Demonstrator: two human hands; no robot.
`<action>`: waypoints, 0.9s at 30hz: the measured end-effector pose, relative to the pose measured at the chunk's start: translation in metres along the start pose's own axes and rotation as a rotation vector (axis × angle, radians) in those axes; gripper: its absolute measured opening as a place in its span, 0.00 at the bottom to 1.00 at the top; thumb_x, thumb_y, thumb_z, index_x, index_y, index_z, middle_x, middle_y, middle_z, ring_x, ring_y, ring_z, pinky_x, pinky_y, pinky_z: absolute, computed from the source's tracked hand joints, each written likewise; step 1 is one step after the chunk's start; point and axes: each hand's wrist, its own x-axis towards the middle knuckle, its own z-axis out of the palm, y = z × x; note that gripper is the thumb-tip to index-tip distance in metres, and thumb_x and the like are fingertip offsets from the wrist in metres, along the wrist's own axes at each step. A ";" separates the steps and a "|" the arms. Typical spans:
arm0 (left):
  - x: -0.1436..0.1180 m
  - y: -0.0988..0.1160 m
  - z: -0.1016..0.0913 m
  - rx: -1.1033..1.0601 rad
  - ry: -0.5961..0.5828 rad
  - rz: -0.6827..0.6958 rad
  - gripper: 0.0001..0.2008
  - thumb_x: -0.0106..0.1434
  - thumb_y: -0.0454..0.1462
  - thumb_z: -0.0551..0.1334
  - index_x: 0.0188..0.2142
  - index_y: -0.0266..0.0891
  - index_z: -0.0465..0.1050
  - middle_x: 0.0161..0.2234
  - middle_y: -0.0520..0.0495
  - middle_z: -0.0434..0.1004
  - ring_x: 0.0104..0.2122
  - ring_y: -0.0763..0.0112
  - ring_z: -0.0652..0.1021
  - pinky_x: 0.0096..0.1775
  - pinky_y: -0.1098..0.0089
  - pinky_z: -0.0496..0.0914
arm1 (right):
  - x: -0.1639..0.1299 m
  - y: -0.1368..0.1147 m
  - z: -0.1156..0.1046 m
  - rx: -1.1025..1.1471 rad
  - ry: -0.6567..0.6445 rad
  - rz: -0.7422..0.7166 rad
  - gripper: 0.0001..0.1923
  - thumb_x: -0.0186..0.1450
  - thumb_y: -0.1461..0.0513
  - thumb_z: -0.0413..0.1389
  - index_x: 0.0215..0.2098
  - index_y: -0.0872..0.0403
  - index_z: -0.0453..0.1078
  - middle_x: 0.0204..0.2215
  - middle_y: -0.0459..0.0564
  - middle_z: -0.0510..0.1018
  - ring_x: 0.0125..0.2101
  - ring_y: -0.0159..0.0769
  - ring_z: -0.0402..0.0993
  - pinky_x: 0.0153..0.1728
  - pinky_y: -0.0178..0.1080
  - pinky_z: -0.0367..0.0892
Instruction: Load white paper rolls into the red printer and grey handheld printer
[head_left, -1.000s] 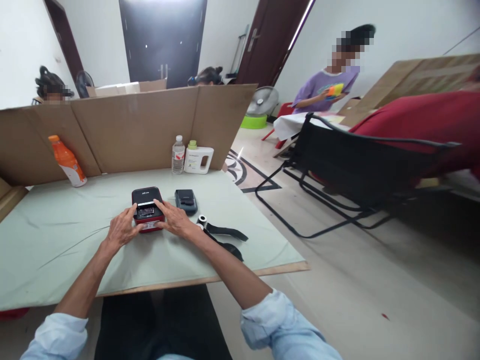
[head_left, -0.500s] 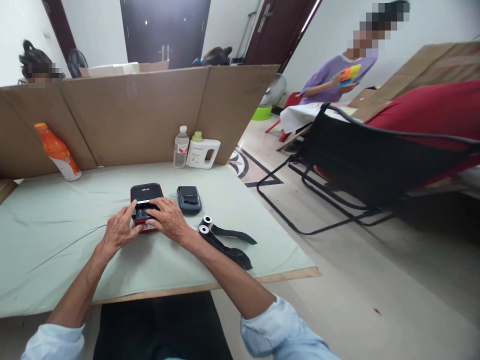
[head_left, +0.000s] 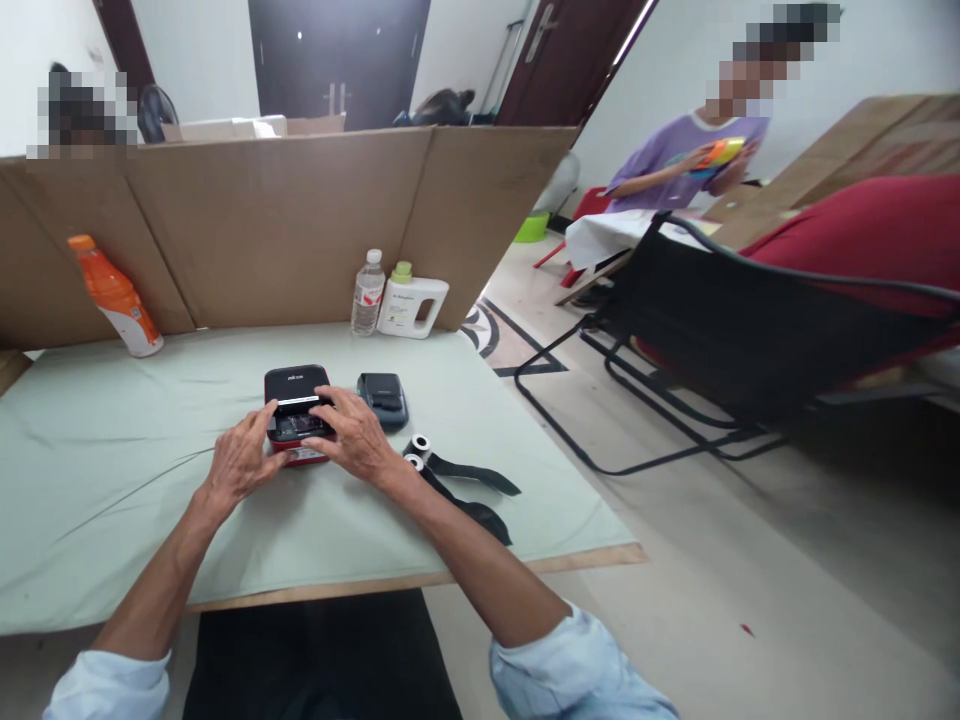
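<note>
- The bench (head_left: 112, 520), covered with a pale green sheet, has a cardboard screen (head_left: 277, 230) standing along its far edge.
- By the screen stand an orange bottle (head_left: 116, 308), a clear water bottle (head_left: 367, 295) and a white jug (head_left: 411, 307).
- A small red-and-black printer (head_left: 298, 408) sits mid-bench with its lid raised, so the open bay faces up.
- The left hand (head_left: 238, 462) rests against the printer's near left corner, fingers loosely curled on the casing, gripping nothing else.
- The right hand (head_left: 354, 440) lies over the right side, fingers (head_left: 330, 403) spread and reaching into the open bay; whether they pinch anything inside I cannot tell.
- Just right of the printer lies a second, dark grey printer (head_left: 383, 399), shut.
- Near the right wrist lie two small rolls (head_left: 417, 455) trailing black ribbon.
- Judged from this, the work is inside the open bay; the next move calls for a steady casing and a careful fingertip touch.
</note>
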 end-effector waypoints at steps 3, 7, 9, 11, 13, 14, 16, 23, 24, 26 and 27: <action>-0.001 -0.002 0.004 -0.010 0.017 0.009 0.38 0.63 0.47 0.70 0.69 0.41 0.63 0.61 0.38 0.77 0.51 0.49 0.83 0.46 0.59 0.78 | -0.001 0.004 0.000 0.003 -0.084 0.123 0.46 0.61 0.48 0.72 0.71 0.55 0.63 0.72 0.69 0.60 0.69 0.61 0.61 0.63 0.61 0.64; -0.003 -0.003 0.007 -0.020 0.043 0.033 0.38 0.64 0.47 0.71 0.69 0.42 0.63 0.59 0.38 0.78 0.49 0.51 0.83 0.46 0.60 0.78 | -0.002 0.007 0.001 0.000 -0.196 0.208 0.51 0.59 0.48 0.73 0.73 0.54 0.59 0.74 0.70 0.54 0.71 0.62 0.57 0.64 0.62 0.63; -0.004 -0.003 0.009 -0.024 0.054 0.048 0.38 0.64 0.47 0.70 0.69 0.41 0.63 0.58 0.39 0.78 0.48 0.51 0.84 0.45 0.61 0.78 | -0.005 0.006 0.003 0.016 -0.208 0.238 0.51 0.60 0.47 0.72 0.74 0.52 0.59 0.75 0.69 0.52 0.72 0.62 0.56 0.64 0.62 0.64; -0.004 -0.002 0.010 -0.026 0.062 0.056 0.37 0.64 0.49 0.70 0.68 0.41 0.64 0.57 0.39 0.79 0.47 0.52 0.84 0.43 0.62 0.78 | -0.009 0.006 0.004 0.044 -0.204 0.272 0.50 0.61 0.45 0.71 0.74 0.48 0.57 0.75 0.66 0.54 0.73 0.61 0.55 0.64 0.62 0.64; -0.004 -0.001 0.011 -0.029 0.072 0.059 0.36 0.65 0.51 0.69 0.67 0.41 0.65 0.56 0.39 0.79 0.46 0.53 0.84 0.42 0.63 0.78 | -0.014 0.007 0.005 0.077 -0.194 0.297 0.50 0.62 0.44 0.69 0.75 0.46 0.56 0.75 0.65 0.56 0.72 0.59 0.57 0.65 0.61 0.64; -0.003 -0.001 0.011 -0.027 0.074 0.059 0.35 0.65 0.52 0.69 0.67 0.41 0.66 0.55 0.39 0.80 0.46 0.53 0.84 0.41 0.64 0.77 | -0.015 0.007 0.005 0.091 -0.189 0.303 0.49 0.62 0.44 0.69 0.75 0.46 0.56 0.74 0.64 0.57 0.72 0.59 0.58 0.65 0.60 0.64; -0.001 -0.001 0.011 -0.011 0.063 0.056 0.35 0.65 0.53 0.69 0.66 0.41 0.67 0.53 0.40 0.80 0.45 0.54 0.84 0.41 0.63 0.77 | -0.016 0.010 0.005 0.116 -0.187 0.304 0.49 0.61 0.44 0.70 0.74 0.45 0.57 0.74 0.63 0.59 0.71 0.58 0.60 0.65 0.60 0.64; 0.000 -0.004 0.018 -0.043 0.041 0.040 0.35 0.66 0.49 0.69 0.68 0.43 0.64 0.54 0.40 0.80 0.47 0.54 0.83 0.43 0.63 0.78 | -0.013 0.009 0.010 0.163 -0.204 0.344 0.48 0.64 0.48 0.69 0.76 0.46 0.55 0.74 0.62 0.58 0.73 0.56 0.56 0.67 0.59 0.62; -0.001 -0.005 0.021 -0.062 0.055 0.031 0.36 0.66 0.48 0.68 0.69 0.43 0.62 0.56 0.40 0.79 0.48 0.54 0.83 0.44 0.63 0.78 | -0.013 0.008 0.011 0.174 -0.204 0.355 0.48 0.64 0.49 0.68 0.76 0.47 0.54 0.74 0.63 0.57 0.73 0.56 0.55 0.67 0.59 0.62; -0.002 -0.006 0.025 -0.089 0.078 0.018 0.36 0.66 0.48 0.68 0.70 0.43 0.61 0.58 0.39 0.78 0.50 0.54 0.83 0.46 0.62 0.79 | -0.012 0.004 0.010 0.211 -0.194 0.367 0.48 0.66 0.50 0.67 0.77 0.48 0.50 0.75 0.64 0.57 0.73 0.56 0.56 0.67 0.58 0.62; -0.003 -0.006 0.027 -0.099 0.085 0.015 0.37 0.66 0.47 0.68 0.70 0.43 0.60 0.59 0.38 0.77 0.51 0.53 0.83 0.47 0.61 0.79 | -0.012 0.002 0.009 0.238 -0.185 0.375 0.50 0.66 0.51 0.66 0.78 0.48 0.47 0.74 0.64 0.57 0.72 0.56 0.57 0.66 0.57 0.63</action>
